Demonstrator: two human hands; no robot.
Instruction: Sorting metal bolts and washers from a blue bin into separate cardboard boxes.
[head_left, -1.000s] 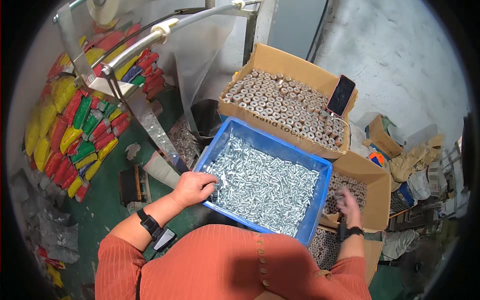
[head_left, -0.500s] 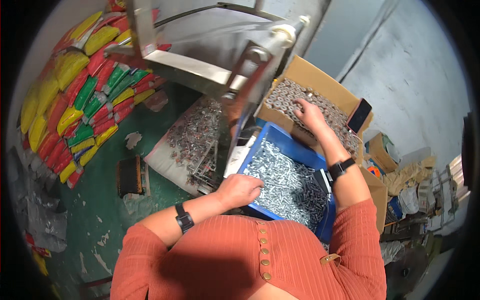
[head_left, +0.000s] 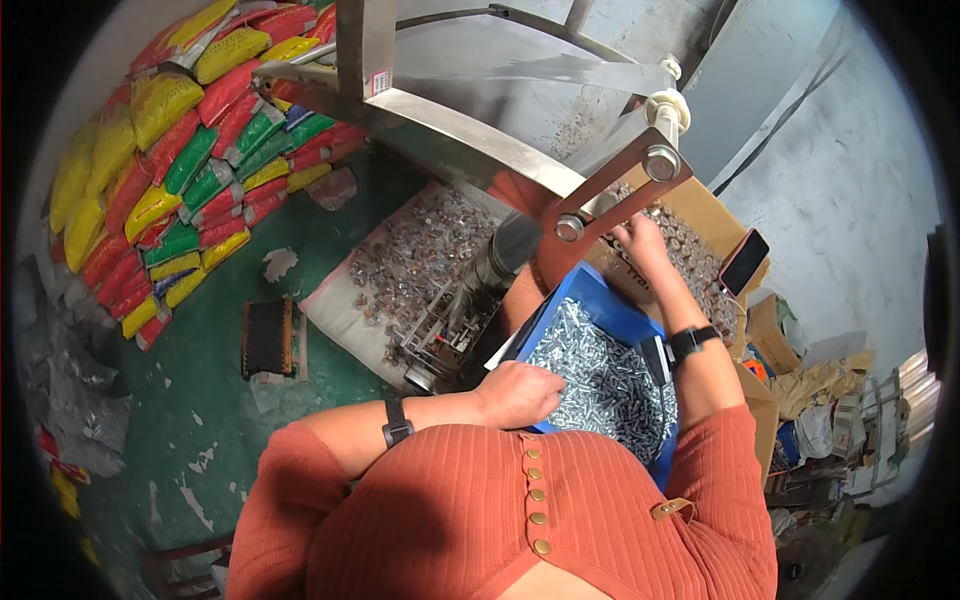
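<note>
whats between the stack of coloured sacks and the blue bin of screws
In the head view, between the coloured sacks and the blue bin lie green floor, a sheet heaped with metal parts, and a dark cylindrical machine part beside the bin.

Bright sacks in red, yellow and green lay stacked in rows against the wall at the left, above a green floor with worn patches. A dark brush-like block lay on that floor, just beside a pale sheet heaped with small metal parts. A dark phone leaned at the far right, with crumpled brown paper below it.
</note>
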